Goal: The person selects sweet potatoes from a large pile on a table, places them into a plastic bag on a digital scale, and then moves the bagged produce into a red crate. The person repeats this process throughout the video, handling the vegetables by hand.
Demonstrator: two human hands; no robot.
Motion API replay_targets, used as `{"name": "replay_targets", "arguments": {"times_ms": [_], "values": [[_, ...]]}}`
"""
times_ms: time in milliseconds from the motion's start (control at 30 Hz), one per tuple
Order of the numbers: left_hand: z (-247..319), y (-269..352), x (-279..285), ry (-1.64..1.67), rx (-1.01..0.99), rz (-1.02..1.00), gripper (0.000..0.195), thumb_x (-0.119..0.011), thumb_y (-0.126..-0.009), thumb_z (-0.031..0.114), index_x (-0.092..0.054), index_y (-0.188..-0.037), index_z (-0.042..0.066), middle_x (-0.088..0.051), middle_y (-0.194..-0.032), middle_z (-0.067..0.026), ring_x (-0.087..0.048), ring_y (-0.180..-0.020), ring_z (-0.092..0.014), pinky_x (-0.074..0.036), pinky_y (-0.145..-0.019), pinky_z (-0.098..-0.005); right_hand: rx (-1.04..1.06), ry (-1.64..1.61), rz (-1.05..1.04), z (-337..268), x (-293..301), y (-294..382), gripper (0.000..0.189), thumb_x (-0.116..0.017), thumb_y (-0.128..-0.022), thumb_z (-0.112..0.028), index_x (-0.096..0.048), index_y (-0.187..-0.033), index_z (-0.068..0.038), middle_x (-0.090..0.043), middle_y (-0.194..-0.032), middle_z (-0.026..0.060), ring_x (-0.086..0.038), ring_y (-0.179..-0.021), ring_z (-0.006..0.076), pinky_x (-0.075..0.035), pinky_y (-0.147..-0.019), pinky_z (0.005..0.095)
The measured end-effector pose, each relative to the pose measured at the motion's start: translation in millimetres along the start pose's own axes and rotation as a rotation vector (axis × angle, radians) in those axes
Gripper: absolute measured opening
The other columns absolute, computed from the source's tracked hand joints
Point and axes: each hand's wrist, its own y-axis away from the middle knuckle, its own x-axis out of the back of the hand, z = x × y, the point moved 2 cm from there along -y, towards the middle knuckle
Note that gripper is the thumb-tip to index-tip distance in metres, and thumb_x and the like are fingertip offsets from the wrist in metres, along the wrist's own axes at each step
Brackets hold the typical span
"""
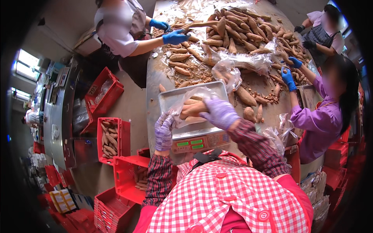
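Observation:
My left hand (164, 132), in a lilac knitted glove, pinches the gathered edge of a clear plastic bag (182, 102). My right hand (220, 113), in a matching glove, grips the right end of a sweet potato (193, 109) at the bag. More sweet potatoes lie around it inside the film. Bag and hands are over the metal pan (192, 134) of a digital weighing scale (201, 142) with lit green displays. Whether the bag rests on the pan I cannot tell. Right of the pan, a large sweet potato (246, 96) lies on the table.
A big heap of sweet potatoes (239, 29) covers the metal table (156, 75), with plastic bags (244, 62) before it. Blue-gloved hands (174, 37) of one person work at left; another person's (288, 77) at right. Red crates (123, 139) stand at my left, some holding sweet potatoes.

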Motion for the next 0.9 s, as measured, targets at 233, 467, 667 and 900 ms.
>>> {"name": "replay_targets", "arguments": {"times_ms": [233,467,667,900], "values": [[-3.0,6.8,-4.0,0.148,-0.084,-0.043,0.043,-0.046,-0.086,0.001,-0.047,-0.129,-0.001,-0.059,-0.105,-0.0034,-0.053,-0.072,-0.008,-0.046,-0.066,-0.0212,0.241,0.033,0.014,6.1,-93.2,-46.2,0.044,-0.063,-0.076,-0.023,-0.056,-0.118,-0.011,-0.053,-0.12,0.0117,-0.045,-0.115,0.0335,-0.037,-0.096,0.046],[-5.3,21.4,-2.3,0.003,-0.11,0.067,0.04,-0.048,-0.087,0.001,-0.051,-0.127,0.002,-0.057,-0.09,-0.0003,-0.049,-0.071,-0.005,-0.044,-0.066,-0.0192,0.153,0.144,-0.046,23.9,-86.9,-48.8,0.043,-0.061,-0.075,-0.015,-0.055,-0.117,-0.013,-0.051,-0.123,0.0155,-0.049,-0.111,0.0358,-0.04,-0.094,0.0429],[-13.9,26.9,13.7,-0.368,-0.169,0.128,0.042,-0.055,-0.084,0.001,-0.05,-0.126,0.001,-0.057,-0.094,-0.002,-0.053,-0.08,-0.009,-0.046,-0.077,-0.0224,0.181,-0.108,0.04,21.5,-44.8,-35.9,0.023,-0.058,-0.085,-0.026,-0.064,-0.09,-0.004,-0.06,-0.079,0.0176,-0.059,-0.078,0.0318,-0.046,-0.073,0.0407],[31.4,64.0,49.2,-0.429,-0.369,0.44,0.041,-0.057,-0.086,0.003,-0.047,-0.125,0.003,-0.052,-0.101,-0.0041,-0.051,-0.09,-0.011,-0.044,-0.083,-0.0258,-0.457,-0.802,0.546,162.5,20.8,75.3,0.025,-0.055,-0.092,-0.021,-0.065,-0.101,-0.001,-0.059,-0.079,0.0005,-0.05,-0.071,0.0062,-0.043,-0.065,0.021]]}}
